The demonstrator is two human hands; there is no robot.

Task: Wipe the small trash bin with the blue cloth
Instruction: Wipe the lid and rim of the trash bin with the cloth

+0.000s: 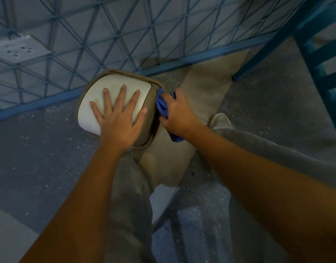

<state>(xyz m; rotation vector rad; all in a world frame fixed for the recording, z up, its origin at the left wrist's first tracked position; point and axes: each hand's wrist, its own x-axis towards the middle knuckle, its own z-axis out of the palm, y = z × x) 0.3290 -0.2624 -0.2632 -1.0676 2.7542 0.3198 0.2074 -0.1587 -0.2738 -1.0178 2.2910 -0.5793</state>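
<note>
The small trash bin [147,114] stands on the floor, seen from above, with a brown rim and a white lid [99,92]. My left hand [118,114] lies flat on the lid with fingers spread. My right hand [177,114] is closed around the bunched blue cloth [161,105], which is pressed against the bin's right side. Part of the cloth hangs out below my right wrist. The bin's lower body is hidden under the lid and my hands.
A blue metal grille [125,35] runs behind the bin, close to its far edge. A blue chair frame [318,54] stands at the right. My legs in grey trousers and one shoe [220,120] are beneath my arms on the speckled floor.
</note>
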